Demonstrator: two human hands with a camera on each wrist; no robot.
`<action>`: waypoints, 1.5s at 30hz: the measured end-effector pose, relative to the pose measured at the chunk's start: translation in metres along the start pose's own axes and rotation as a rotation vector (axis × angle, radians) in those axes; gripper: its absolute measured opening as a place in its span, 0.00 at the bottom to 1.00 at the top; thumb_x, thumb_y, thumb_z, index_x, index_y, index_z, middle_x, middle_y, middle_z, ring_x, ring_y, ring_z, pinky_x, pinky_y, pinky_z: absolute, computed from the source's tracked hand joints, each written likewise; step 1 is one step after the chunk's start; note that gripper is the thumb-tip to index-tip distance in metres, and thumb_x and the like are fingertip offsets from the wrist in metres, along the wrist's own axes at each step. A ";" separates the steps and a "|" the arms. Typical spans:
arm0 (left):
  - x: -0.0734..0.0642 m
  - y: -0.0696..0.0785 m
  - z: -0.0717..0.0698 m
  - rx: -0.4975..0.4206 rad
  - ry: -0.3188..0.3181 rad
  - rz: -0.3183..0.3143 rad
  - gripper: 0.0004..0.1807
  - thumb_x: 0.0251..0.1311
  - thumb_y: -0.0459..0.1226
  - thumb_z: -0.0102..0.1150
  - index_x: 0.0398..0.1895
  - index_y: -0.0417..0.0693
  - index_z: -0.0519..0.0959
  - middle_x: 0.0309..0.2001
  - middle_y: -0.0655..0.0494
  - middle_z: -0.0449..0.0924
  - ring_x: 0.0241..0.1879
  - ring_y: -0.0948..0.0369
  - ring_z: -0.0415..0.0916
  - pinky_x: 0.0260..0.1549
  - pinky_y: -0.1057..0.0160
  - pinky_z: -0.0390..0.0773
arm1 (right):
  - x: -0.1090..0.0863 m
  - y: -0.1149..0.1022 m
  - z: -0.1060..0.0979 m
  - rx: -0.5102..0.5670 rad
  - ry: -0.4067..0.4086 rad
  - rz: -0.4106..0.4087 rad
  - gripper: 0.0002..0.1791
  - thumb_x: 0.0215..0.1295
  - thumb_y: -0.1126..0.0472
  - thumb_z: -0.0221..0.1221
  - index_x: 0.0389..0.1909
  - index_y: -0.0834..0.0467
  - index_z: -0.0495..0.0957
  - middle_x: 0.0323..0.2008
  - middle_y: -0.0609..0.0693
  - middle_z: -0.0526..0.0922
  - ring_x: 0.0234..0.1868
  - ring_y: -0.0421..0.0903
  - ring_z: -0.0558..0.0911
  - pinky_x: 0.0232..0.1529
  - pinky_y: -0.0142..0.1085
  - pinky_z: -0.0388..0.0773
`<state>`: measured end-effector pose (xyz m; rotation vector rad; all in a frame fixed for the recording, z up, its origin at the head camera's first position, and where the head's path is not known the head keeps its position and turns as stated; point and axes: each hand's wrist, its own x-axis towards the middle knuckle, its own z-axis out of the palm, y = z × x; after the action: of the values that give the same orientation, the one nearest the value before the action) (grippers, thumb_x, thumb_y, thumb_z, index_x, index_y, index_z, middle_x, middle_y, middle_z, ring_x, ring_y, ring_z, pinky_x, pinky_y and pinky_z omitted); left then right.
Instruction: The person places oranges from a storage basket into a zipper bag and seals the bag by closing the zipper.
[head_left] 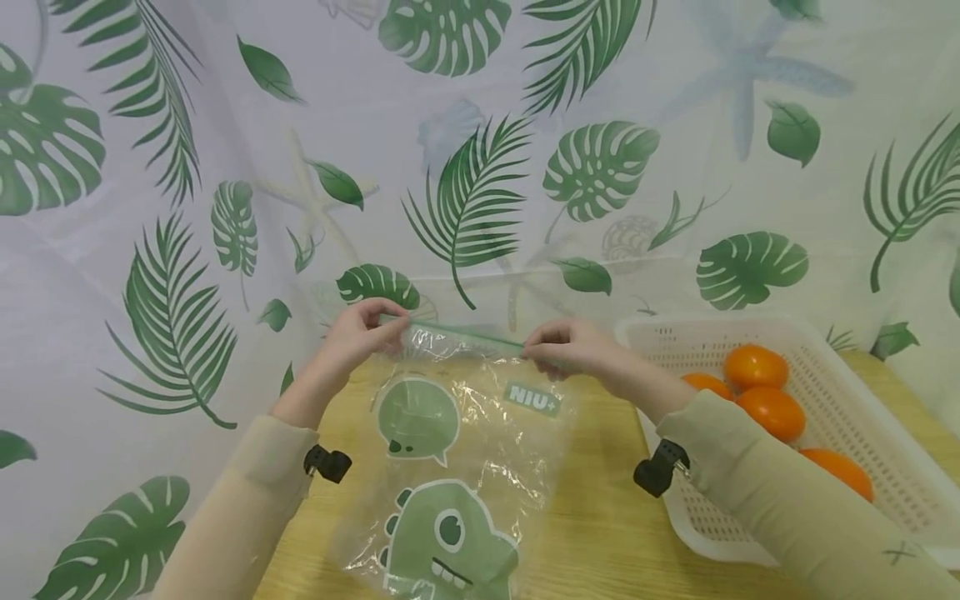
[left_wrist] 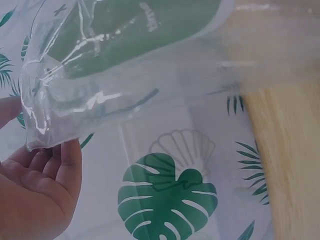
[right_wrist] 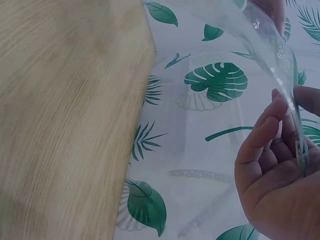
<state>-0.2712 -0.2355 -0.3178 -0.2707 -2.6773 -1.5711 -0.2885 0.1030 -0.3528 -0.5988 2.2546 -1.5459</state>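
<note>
A clear zip bag with a green dinosaur print and a green zip strip hangs over the wooden table, its top edge held up between both hands. At the top left corner, my left hand pinches the strip between thumb and fingers. My right hand pinches the same strip near its right end. The right wrist view has the strip edge-on, passing between the thumb and curled fingers of the right hand. In the left wrist view the bag's corner meets the fingers of the left hand.
A white plastic basket stands to the right on the wooden table, beneath the right forearm. Several orange round fruits lie in it. A leaf-patterned cloth hangs behind the table and along its left side.
</note>
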 end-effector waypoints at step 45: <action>0.010 0.028 0.053 0.551 -0.066 0.381 0.10 0.68 0.36 0.68 0.48 0.42 0.88 0.53 0.46 0.89 0.60 0.47 0.82 0.64 0.46 0.79 | 0.001 -0.015 0.049 0.166 0.033 -0.070 0.16 0.76 0.65 0.54 0.54 0.74 0.78 0.26 0.42 0.83 0.27 0.35 0.80 0.31 0.26 0.79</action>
<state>-0.2727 -0.1745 -0.3186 -0.7543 -2.7505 -0.7041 -0.2620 0.0588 -0.3560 -0.6141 2.1224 -1.7682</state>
